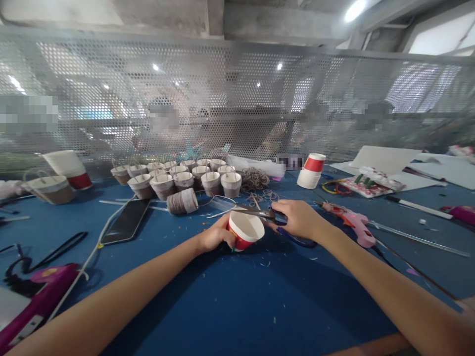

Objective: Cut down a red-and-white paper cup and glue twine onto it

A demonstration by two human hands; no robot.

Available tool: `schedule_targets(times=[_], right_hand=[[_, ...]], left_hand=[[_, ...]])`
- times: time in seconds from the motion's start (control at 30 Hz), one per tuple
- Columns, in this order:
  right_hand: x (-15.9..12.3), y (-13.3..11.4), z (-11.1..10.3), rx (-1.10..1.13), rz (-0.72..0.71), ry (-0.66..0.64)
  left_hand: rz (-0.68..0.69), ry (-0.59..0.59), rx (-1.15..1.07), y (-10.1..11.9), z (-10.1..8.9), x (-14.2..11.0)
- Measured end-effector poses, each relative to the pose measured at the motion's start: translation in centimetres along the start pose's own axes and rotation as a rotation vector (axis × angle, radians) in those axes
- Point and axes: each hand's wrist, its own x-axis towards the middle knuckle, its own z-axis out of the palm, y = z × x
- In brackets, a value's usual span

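Observation:
A red and white paper cup (246,229) is tilted in my left hand (216,234), its open mouth turned up and toward me. My left fingers wrap its side, with the thumb in front. My right hand (295,217) grips the handles of dark scissors (272,215). Their blades lie across the far rim of the cup; whether they cut into it I cannot tell. Just past the hands, a cord-wrapped cup (182,201) rests on its side. A heap of brown cord (255,179) lies behind the scissors.
Several wrapped cups with handles (181,178) stand at the back. A phone (128,221) lies left. To the right are a pink glue gun (351,222), stacked paper cups (310,171) and white sheets (384,160). A perforated metal screen (237,99) stands behind the blue table (230,306).

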Motion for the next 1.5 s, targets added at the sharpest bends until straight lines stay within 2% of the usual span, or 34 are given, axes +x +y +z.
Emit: schedule_targets(times=[0.13,0.33,0.47,0.63,0.73,0.8,0.9,0.97,1.13,1.5], right_hand=[[0.0,0.1,-0.1,0.001,-0.015,0.008],[0.2,0.2,-0.3,0.021,0.135,0.032],[0.3,-0.1,-0.2,0.071,0.146,-0.012],[0.3,-0.3,0.3,0.092,0.149,-0.055],[0.3,-0.3,0.6,0.087,0.165,-0.058],[0.3,-0.4,0.7,0.086,0.171,-0.056],[0.3,-0.5,0.7,0.102,0.174,-0.032],[0.3,-0.5,0.7,0.122,0.162,0.016],[0.3,-0.2,0.4,0.05,0.17,0.126],[0.2,0.7,0.4,-0.067,0.161,0.102]], left_hand=[[0.004,-0.018,0.016,0.0,0.0,0.0],[0.02,0.031,0.0,-0.4,-0.3,0.4],[0.046,0.055,0.03,0.0,0.2,0.5],[0.019,0.056,0.191,0.0,0.3,0.2],[0.082,0.044,0.314,-0.3,0.1,0.2],[0.14,0.079,0.365,-0.7,0.1,0.4],[0.194,0.209,0.424,-1.2,0.3,0.8],[0.189,0.247,0.398,-1.5,0.4,1.0],[0.143,0.249,0.254,-1.5,0.4,0.8],[0.123,0.214,0.219,-0.8,0.5,0.6]])
